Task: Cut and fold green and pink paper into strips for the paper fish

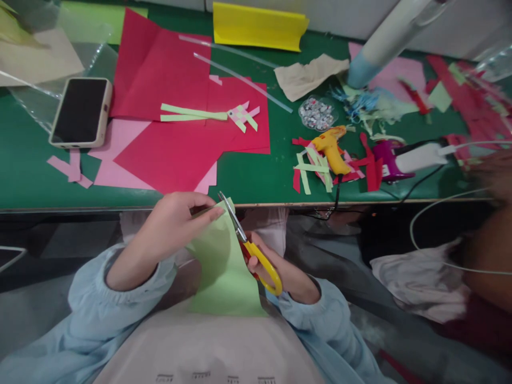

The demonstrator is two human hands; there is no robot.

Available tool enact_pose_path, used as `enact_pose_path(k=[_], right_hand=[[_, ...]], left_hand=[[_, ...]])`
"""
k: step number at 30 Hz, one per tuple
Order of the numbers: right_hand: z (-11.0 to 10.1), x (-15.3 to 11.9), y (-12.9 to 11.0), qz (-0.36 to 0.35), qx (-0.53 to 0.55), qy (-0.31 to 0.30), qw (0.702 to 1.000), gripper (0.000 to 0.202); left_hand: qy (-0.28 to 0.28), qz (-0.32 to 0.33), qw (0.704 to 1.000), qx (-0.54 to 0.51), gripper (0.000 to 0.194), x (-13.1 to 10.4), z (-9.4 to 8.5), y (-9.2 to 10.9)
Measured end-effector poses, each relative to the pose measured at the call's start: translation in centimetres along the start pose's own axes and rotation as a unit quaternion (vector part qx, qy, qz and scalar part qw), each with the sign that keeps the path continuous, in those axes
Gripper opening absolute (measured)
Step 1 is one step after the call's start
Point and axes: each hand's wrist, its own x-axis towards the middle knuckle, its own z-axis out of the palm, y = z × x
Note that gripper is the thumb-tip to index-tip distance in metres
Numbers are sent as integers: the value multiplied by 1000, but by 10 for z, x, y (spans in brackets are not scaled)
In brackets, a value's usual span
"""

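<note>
A light green sheet of paper [222, 266] hangs in front of my body, below the table edge. My left hand [180, 216] pinches its upper left edge between thumb and fingers. Yellow-handled scissors [262, 264] are in my right hand [256, 250], whose fingers are partly hidden behind the handles and paper. Their blades lie along the sheet's top right edge, near my left fingertips. On the table beyond, a woven pink and green paper fish [242, 116] with two long green strips rests on red paper [180, 154].
A phone [81, 112] lies at the left. To the right are a yellow glue gun [332, 149], paper strips [306, 173], a dish of small beads [317, 113] and a purple tape dispenser [390, 160]. Yellow folded paper [260, 26] stands at the back. Another person sits at the right.
</note>
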Motion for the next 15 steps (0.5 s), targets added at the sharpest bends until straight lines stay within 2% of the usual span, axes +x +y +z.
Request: enact_pose_path(k=[4, 10, 15], right_hand=[[0, 1, 0, -4, -17, -4, 1000, 40], [2, -2, -3, 18, 18, -8, 1000, 54], [2, -3, -5, 15, 11, -9, 1000, 57]], left_hand=[[-1, 2, 1000, -3, 38, 1, 1, 0], [-2, 2, 1000, -5, 38, 1, 1, 0], [-6, 6, 1000, -4, 38, 1, 0, 0]])
